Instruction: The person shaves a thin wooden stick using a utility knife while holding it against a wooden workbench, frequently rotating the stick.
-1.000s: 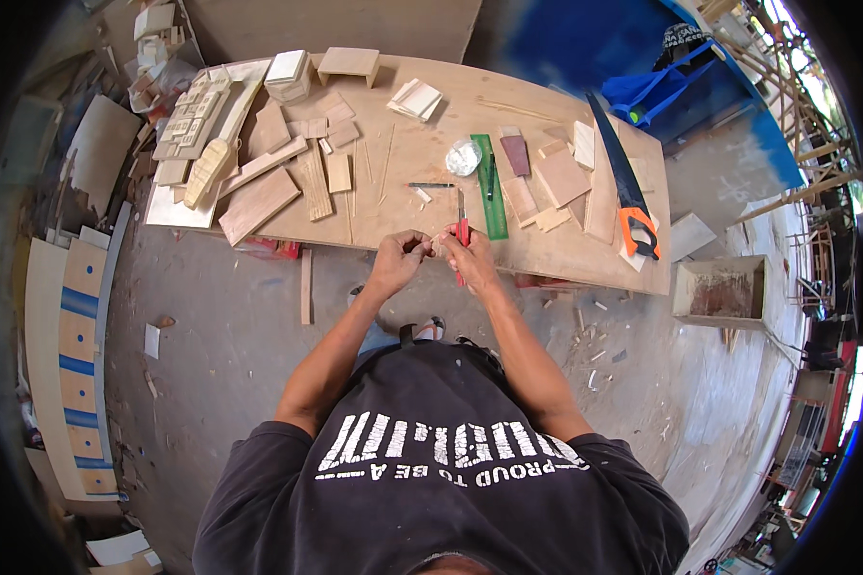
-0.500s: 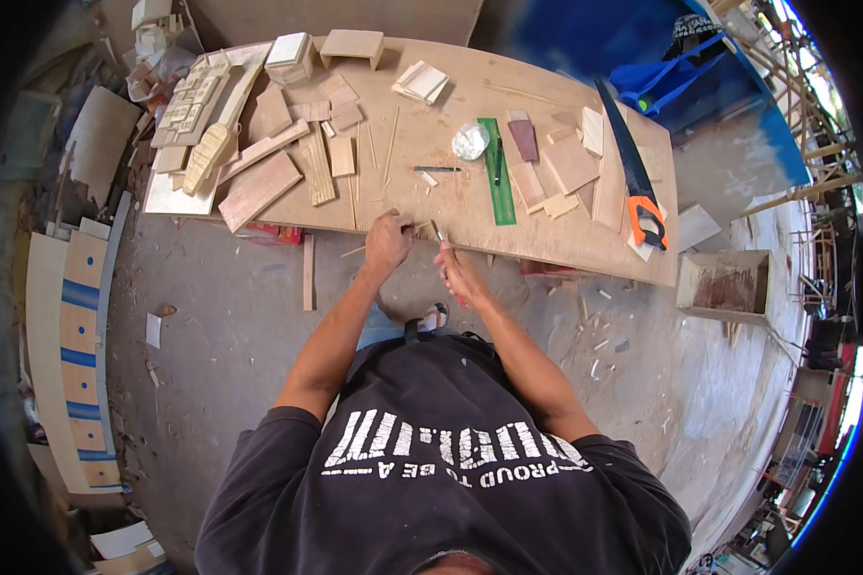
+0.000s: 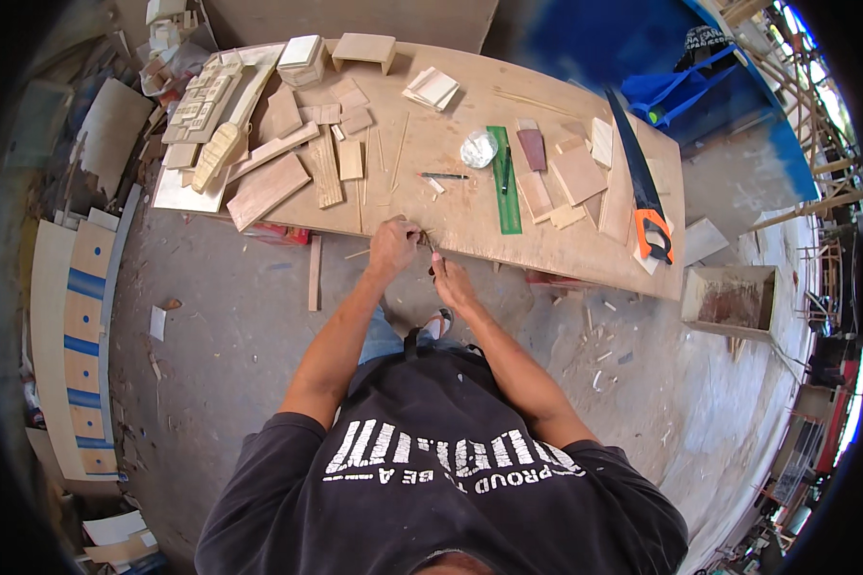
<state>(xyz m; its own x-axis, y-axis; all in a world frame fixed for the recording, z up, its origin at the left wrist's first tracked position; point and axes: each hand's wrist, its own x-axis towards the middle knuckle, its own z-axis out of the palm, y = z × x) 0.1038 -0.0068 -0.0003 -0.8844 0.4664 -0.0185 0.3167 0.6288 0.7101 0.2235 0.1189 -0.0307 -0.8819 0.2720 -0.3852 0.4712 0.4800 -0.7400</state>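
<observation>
We see a thin wooden stick [image 3: 357,254] held at the near edge of the table [image 3: 556,247], with its long axis lying almost crosswise to the body; its left end comes out beside the left hand [image 3: 393,247], and what seems its right end shows just past the fingertips, a little farther from us. A small knife [image 3: 432,246] meets it there, its slim blade pointing away from the body and slightly to the left; whether the blade touches the wood, we cannot tell. The left hand is pinching the stick, with its back turned upward and the fingers bent to the right, and these fingers hide the middle part. The right hand [image 3: 454,285], lower and to the right, is clasped around the knife handle, with the thumb extended toward the blade; most of this handle is covered. Both forearms come forward and lean inward. Just beyond the grip lie a dark pencil [image 3: 444,176] and small white pieces [image 3: 435,186]. Farther right of it we find a green ruler [image 3: 511,217], a round white container [image 3: 478,149], flat wooden blocks [image 3: 577,176] and an orange-handled saw [image 3: 635,158]; well to the left, a wide board [image 3: 269,192] rests aslant.
</observation>
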